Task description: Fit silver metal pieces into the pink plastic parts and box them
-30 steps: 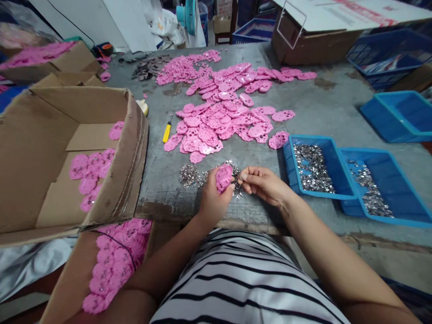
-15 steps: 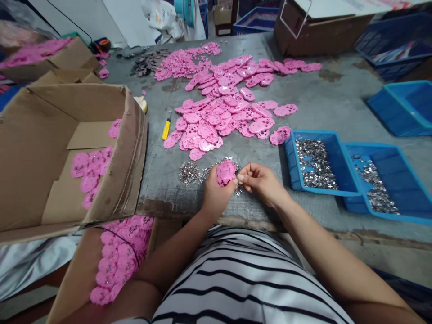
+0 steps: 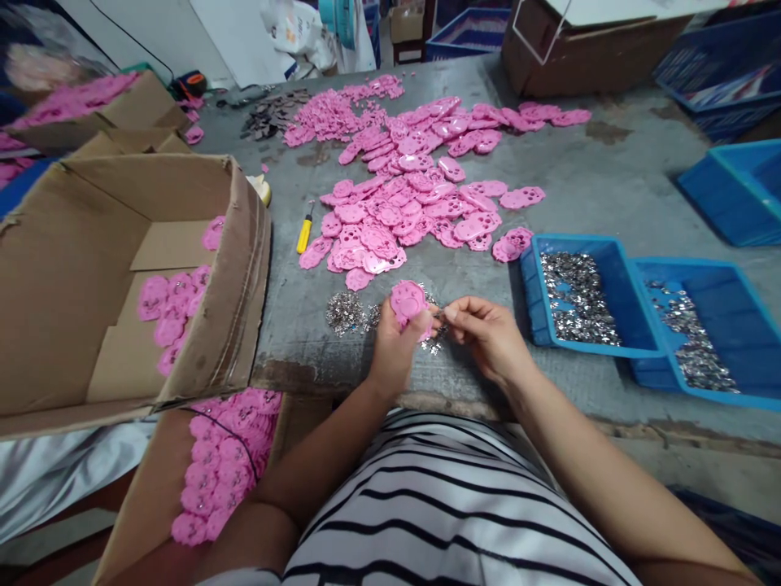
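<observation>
My left hand is closed on a pink plastic paw-shaped piece, held upright just above the grey table's near edge. My right hand is beside it, fingers pinched together on something small I cannot make out, a short gap from the pink piece. Under both hands lies a small heap of shiny metal bits. A large spread of the same pink pieces covers the table's middle.
An open cardboard box with pink pieces inside stands at left; another box of pink pieces sits below the table edge. Two blue trays of metal bits are at right. A yellow-handled screwdriver lies near the pile.
My left hand has turned the pink piece so its face shows. My right hand has drawn slightly away from it to the right.
</observation>
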`<state>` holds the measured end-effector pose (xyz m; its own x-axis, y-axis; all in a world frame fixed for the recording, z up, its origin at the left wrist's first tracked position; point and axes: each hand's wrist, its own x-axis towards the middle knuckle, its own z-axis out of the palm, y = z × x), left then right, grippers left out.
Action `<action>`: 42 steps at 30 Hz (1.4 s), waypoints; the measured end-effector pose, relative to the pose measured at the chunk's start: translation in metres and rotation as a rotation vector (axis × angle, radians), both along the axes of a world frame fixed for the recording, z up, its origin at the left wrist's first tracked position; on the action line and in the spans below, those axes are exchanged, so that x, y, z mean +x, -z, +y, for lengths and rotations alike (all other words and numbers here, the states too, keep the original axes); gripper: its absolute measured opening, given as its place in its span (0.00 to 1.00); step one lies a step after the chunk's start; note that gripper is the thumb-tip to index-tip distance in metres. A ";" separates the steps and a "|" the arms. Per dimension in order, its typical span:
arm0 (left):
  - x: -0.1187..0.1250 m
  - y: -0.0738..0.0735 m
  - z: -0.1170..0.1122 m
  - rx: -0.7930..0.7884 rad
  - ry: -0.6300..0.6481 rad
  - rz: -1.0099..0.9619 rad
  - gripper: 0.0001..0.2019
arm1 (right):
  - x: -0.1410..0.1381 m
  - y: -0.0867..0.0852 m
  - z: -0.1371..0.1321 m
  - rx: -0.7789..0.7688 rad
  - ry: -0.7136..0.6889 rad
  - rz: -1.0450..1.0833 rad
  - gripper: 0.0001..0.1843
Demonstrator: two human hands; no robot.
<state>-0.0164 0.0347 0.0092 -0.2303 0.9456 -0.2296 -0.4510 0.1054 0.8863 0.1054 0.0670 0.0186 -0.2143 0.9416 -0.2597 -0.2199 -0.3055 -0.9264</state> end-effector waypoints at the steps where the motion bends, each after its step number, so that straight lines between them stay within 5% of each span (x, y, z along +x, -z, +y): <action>1: -0.001 -0.003 0.000 0.005 0.056 -0.111 0.16 | 0.001 -0.001 0.001 0.015 0.033 -0.009 0.14; 11: -0.014 -0.010 -0.006 0.098 0.226 -0.364 0.26 | -0.005 0.000 -0.011 0.233 0.096 -0.122 0.13; 21: -0.009 -0.008 -0.008 0.197 0.106 -0.297 0.25 | -0.010 -0.001 -0.015 0.206 0.076 -0.125 0.12; 42: -0.006 -0.001 -0.007 0.340 0.090 -0.253 0.23 | -0.017 0.004 -0.016 0.266 0.078 -0.150 0.14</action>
